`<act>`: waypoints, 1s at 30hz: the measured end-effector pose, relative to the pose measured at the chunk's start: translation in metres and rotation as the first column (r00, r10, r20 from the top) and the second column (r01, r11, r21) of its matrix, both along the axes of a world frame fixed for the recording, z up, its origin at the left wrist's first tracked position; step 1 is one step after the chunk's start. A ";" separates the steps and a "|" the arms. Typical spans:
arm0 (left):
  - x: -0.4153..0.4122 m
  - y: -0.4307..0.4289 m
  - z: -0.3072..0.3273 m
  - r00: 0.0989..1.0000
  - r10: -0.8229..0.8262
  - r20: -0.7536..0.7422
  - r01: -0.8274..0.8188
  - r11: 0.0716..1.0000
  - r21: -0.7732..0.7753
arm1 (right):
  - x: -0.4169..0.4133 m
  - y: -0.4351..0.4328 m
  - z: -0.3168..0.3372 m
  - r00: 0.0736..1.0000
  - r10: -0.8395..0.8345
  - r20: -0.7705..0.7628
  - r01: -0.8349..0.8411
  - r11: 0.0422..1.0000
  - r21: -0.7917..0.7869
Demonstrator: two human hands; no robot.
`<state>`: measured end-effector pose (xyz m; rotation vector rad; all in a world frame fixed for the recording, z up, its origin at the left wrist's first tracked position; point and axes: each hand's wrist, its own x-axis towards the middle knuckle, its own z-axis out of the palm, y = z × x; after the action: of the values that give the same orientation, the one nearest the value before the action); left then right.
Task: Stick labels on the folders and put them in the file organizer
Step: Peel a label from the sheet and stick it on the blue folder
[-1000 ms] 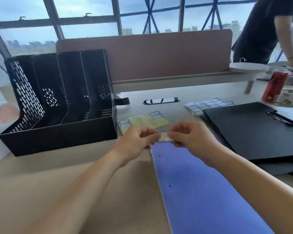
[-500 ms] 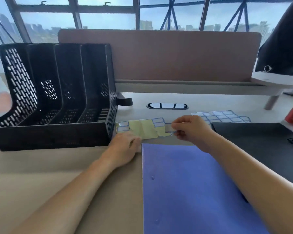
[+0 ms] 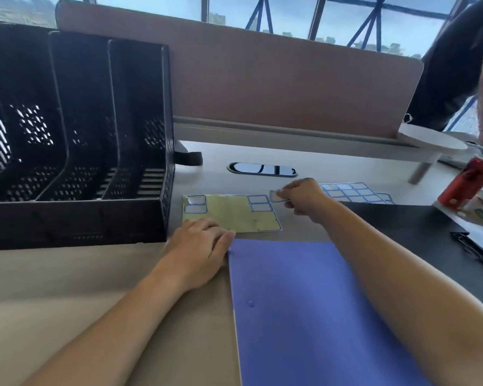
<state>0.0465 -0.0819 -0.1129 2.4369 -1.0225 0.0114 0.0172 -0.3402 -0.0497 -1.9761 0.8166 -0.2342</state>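
A: What about the file organizer (image 3: 75, 218)?
B: Black plastic, hard, a little shiny, full of small holes.
A: And the blue folder (image 3: 304, 316)?
B: Smooth and matt, thin plastic or stiff card (hard to tell which), with two tiny bumps.
A: And the label sheet (image 3: 229, 210)?
B: Yellow backing paper, waxy, with a soft shine, creased in places. White paper for the label (image 3: 275, 195), flat and dull.
A: And the black folder (image 3: 396, 221)?
B: Matt too, smooth, no shine.
A: And the table (image 3: 67, 288)?
B: Tan top, smooth, dull, like coated board.
A: And the back panel (image 3: 290, 87)?
B: Brown, soft-looking, like felt cloth.
A: And the red can (image 3: 466, 182)?
B: Metal, very shiny.
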 end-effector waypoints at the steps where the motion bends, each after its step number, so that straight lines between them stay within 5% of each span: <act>1: 0.000 0.001 0.000 1.000 -0.002 -0.007 0.002 1.000 -0.007 | 0.013 0.006 0.000 0.999 0.029 0.014 -0.029 1.000 0.007; 5: 0.001 0.002 0.000 1.000 -0.010 0.006 0.010 1.000 0.012 | 0.065 0.037 -0.003 0.986 0.166 -0.005 -0.165 0.985 0.041; 9: -0.001 0.002 0.000 1.000 -0.011 0.028 0.010 1.000 0.014 | 0.092 0.047 -0.009 0.934 0.310 -0.176 -0.350 0.888 -0.297; 18: -0.001 0.001 0.001 0.999 -0.020 0.030 0.020 1.000 -0.013 | 0.096 0.042 -0.021 0.939 0.283 -0.198 -0.345 0.744 -0.572; 21: -0.001 0.000 0.000 1.000 -0.015 0.021 0.015 1.000 -0.012 | 0.089 0.041 -0.023 0.923 0.348 -0.165 -0.347 0.568 -0.746; 24: -0.002 0.000 0.000 1.000 0.002 0.031 -0.001 1.000 -0.031 | 0.082 0.043 -0.025 0.819 0.494 -0.291 -0.520 0.427 -0.740; 28: -0.003 0.001 0.001 1.000 -0.003 0.023 0.004 1.000 -0.029 | 0.071 0.042 -0.025 0.769 0.507 -0.389 -0.616 0.425 -0.663; 30: -0.003 0.003 0.001 1.000 -0.010 0.007 0.010 1.000 -0.024 | 0.061 0.036 -0.016 0.814 0.482 -0.325 -0.561 0.508 -0.654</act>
<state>0.0438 -0.0794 -0.1116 2.4117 -1.0317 0.0287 0.0785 -0.3042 -0.0662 -2.9281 0.0956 -0.0920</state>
